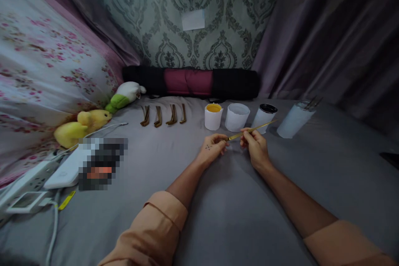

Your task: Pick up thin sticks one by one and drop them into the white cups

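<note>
My right hand [255, 145] is closed around a slim gold-coloured paintbrush [264, 124], whose thin end points up to the right. The brush's other end reaches the fingertips of my left hand [213, 147]. Those fingers are pinched together, and what is between them is hidden. Just beyond my hands stand a white-wrapped pot of yellow paint [213, 118], a whitish cup [237, 118] and a white-wrapped pot with a dark rim and dark inside [260, 121]. Further right, a leaning white-wrapped holder [293, 122] has thin sticks poking out of its top.
Several bent brown strips [158, 117] lie in a row at the back left. Left are plush toys [70, 133], a power strip [28, 181], a white device [67, 170] and cables. A black and maroon roll [190, 82] lies against the wall on the grey sheet [299, 224].
</note>
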The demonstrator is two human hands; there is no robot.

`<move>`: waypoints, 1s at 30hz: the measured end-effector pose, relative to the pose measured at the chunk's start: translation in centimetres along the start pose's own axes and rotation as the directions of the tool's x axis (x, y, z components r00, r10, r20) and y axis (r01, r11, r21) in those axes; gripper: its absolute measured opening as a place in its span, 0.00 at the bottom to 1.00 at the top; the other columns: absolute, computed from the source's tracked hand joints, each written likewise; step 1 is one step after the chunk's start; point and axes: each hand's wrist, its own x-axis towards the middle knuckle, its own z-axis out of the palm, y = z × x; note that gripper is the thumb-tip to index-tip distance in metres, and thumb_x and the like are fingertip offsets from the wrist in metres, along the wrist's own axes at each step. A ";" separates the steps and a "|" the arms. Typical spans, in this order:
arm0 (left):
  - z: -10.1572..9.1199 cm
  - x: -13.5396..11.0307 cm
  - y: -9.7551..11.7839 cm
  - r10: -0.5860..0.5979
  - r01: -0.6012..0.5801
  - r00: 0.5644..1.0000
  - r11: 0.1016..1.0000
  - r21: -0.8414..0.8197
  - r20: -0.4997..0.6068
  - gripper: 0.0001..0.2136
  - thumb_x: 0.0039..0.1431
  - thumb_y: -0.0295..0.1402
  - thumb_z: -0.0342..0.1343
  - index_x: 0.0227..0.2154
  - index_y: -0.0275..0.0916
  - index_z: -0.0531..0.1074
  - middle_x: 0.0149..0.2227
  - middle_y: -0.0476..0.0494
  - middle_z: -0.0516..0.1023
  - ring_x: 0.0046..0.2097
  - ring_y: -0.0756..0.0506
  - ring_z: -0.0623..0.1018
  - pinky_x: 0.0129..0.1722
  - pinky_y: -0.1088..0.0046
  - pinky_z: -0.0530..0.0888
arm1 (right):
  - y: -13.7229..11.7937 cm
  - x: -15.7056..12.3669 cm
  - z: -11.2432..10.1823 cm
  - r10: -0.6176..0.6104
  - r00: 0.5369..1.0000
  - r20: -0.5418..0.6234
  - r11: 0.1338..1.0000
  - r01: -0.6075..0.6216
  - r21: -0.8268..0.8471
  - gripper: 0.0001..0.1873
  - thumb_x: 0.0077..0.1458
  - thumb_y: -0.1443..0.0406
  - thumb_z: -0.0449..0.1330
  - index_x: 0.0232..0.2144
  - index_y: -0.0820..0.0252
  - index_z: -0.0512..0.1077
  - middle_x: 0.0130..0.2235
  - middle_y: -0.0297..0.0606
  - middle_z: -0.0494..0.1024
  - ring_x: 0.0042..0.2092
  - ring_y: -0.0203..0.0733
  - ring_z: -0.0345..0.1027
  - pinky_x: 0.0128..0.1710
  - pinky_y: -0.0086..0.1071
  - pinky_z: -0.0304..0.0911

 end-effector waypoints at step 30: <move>-0.2 0.2 -0.4 -0.201 0.255 0.964 0.890 -0.379 0.176 0.09 0.48 0.23 0.49 0.33 0.28 0.70 0.25 0.42 0.73 0.23 0.53 0.70 0.22 0.79 0.64 | -0.4 -0.4 -0.3 -0.060 0.997 0.052 0.989 0.066 -0.134 0.11 0.48 0.59 0.53 0.30 0.60 0.66 0.21 0.29 0.63 0.21 0.30 0.57 0.20 0.25 0.54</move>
